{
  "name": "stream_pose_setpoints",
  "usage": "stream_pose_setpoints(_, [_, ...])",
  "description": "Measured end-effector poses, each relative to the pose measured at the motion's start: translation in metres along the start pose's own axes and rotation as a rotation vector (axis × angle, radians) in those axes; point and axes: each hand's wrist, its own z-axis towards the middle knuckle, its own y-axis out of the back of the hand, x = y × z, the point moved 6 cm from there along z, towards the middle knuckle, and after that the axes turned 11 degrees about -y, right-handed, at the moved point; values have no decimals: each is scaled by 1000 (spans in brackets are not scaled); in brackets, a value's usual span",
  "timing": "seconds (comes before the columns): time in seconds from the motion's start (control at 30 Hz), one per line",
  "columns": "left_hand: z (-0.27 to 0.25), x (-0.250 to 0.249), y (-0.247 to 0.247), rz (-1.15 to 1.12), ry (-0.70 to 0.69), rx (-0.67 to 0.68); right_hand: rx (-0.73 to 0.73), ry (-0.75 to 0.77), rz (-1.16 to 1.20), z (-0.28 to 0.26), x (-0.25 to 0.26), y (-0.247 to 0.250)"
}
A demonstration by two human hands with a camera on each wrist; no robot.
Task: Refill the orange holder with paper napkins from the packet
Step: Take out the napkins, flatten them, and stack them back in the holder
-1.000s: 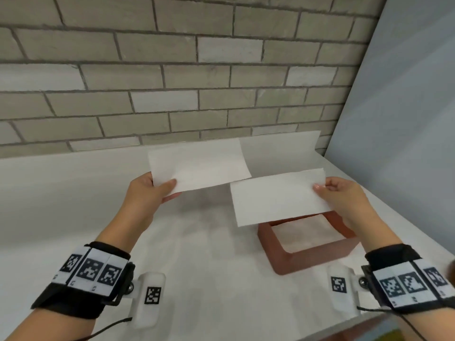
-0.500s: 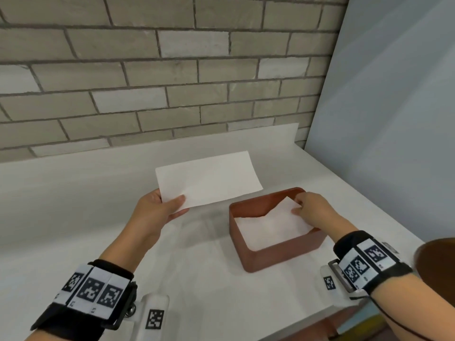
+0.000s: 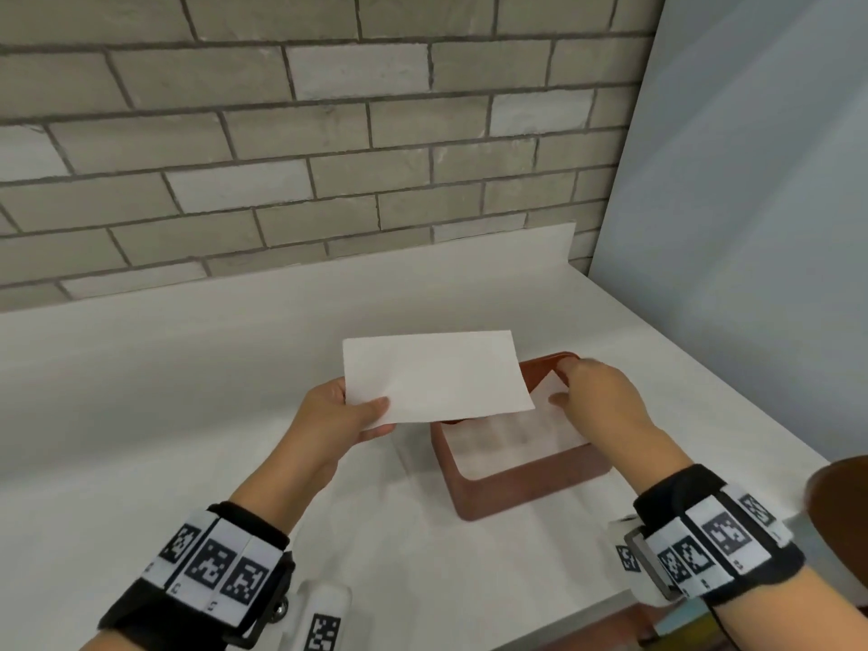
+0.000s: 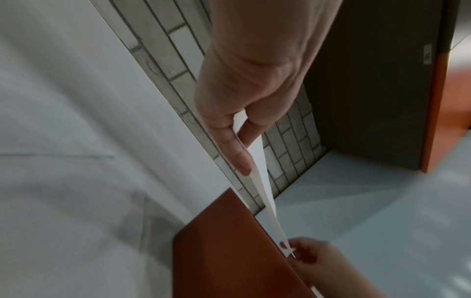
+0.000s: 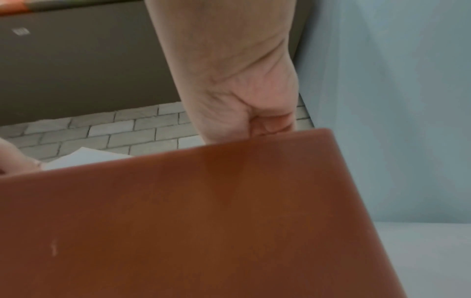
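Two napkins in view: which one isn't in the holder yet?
The napkin pinched by the left hand, held flat in the air over the orange holder. The other napkin already lies inside, under the right hand.

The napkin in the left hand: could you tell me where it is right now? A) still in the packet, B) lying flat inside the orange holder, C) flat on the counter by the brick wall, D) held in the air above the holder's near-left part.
D: the left hand pinches the napkin by its corner, and the sheet hangs over the orange holder.
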Motion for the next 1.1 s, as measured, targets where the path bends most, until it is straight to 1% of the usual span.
stream_pose_setpoints(0.07, [-1,4,-15,8,23,-2,-195,52,138,-6,-8,14])
stream_pose_setpoints(0.1, [-2,5,-23,15,33,2,-263,50,226,-7,-15,19])
stream_pose_setpoints(0.13, [-2,7,-32,23,44,9,-287,22,306,-7,-23,21])
stream_pose_setpoints(0.17, [-2,9,-41,34,57,18,-268,-24,373,-7,-30,20])
stream_pose_setpoints(0.2, [-3,11,-50,42,68,31,-211,-79,433,-5,-37,14])
stream_pose_setpoints(0.27, [-3,14,-66,54,88,53,-53,-183,523,-1,-47,-1])
stream_pose_setpoints(0.3, [-3,15,-74,56,99,60,11,-216,554,1,-50,-8])
stream_pose_setpoints(0.37, [-3,18,-88,62,120,78,82,-252,611,2,-53,-17])
stream_pose_setpoints(0.5, [-3,24,-105,63,197,97,91,-254,659,3,-54,-19])
stream_pose_setpoints(0.6, [-8,26,-113,127,260,127,85,-241,688,4,-56,-23])
stream_pose_setpoints(0.73, [-13,24,-120,335,321,181,69,-221,692,4,-57,-25])
stream_pose_setpoints(0.8, [-15,23,-122,493,309,213,66,-212,686,4,-56,-25])
stream_pose_setpoints(0.83, [-15,23,-122,528,279,206,67,-209,680,4,-56,-25])
stream_pose_setpoints(0.9, [-16,25,-124,495,246,198,71,-205,673,4,-55,-25])
stream_pose_setpoints(1.0, [-18,24,-121,454,258,126,70,-199,684,4,-56,-25])
stream_pose_setpoints(1.1, [-22,21,-122,447,255,123,71,-203,695,4,-57,-26])
